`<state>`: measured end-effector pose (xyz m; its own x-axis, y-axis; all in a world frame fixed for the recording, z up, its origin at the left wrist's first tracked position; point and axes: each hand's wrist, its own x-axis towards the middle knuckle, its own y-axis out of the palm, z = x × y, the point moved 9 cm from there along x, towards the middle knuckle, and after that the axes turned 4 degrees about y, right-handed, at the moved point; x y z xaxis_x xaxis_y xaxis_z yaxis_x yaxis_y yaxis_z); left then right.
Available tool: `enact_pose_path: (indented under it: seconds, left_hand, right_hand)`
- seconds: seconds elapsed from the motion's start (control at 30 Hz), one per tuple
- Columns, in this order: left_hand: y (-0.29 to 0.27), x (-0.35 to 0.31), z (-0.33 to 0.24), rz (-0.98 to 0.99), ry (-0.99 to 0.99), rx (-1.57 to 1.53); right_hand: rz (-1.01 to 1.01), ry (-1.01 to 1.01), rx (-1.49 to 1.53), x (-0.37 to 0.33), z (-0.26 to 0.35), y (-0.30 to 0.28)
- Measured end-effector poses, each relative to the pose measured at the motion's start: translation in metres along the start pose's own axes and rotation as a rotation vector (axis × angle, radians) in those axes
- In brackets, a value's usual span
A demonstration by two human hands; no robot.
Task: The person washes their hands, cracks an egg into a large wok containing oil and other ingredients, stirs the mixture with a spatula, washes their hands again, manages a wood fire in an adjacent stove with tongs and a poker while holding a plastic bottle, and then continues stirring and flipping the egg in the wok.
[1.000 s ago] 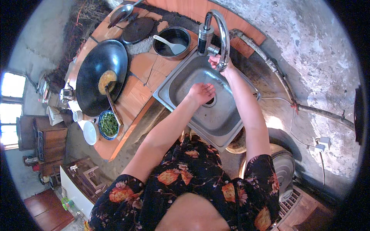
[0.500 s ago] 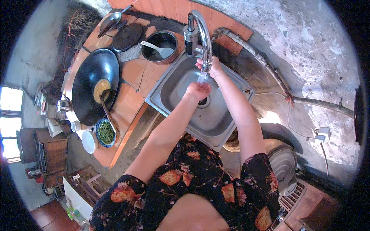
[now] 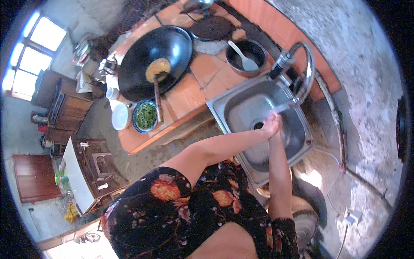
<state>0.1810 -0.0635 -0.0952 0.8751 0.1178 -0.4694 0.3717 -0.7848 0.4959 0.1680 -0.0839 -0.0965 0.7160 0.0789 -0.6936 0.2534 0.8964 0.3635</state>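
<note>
Water (image 3: 283, 107) over two touching hands (image 3: 272, 125)

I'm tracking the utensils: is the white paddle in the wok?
No, the white paddle rests in the smaller dark pot.

A bare left hand (image 3: 268, 127) and bare right hand (image 3: 277, 124) overlap in a blur; a dark round drain (image 3: 258, 125) sits partly hidden, and the upper edge crops a shiny metal ladle (image 3: 198, 5).
</note>
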Motion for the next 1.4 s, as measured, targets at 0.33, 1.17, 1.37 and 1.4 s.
enact_pose_path:
  seconds: [0.33, 1.17, 1.37, 1.4]
  left_hand:
    - [0.033, -0.03, -0.053, 0.478, 0.487, 0.938]
    - [-0.028, 0.015, -0.033, 0.076, -0.189, 0.319]
    - [-0.033, 0.018, -0.03, 0.13, -0.206, 0.58]
    - [-0.059, 0.028, -0.041, 0.002, -0.058, 0.473]
  right_hand:
    - [0.661, -0.217, 0.563, 0.137, 0.003, -0.033]
    - [0.122, -0.1, 0.297, 0.035, -0.006, 0.024]
    - [0.105, -0.059, 0.237, 0.06, -0.012, 0.026]
    - [0.283, -0.079, 0.115, 0.019, -0.006, 0.049]
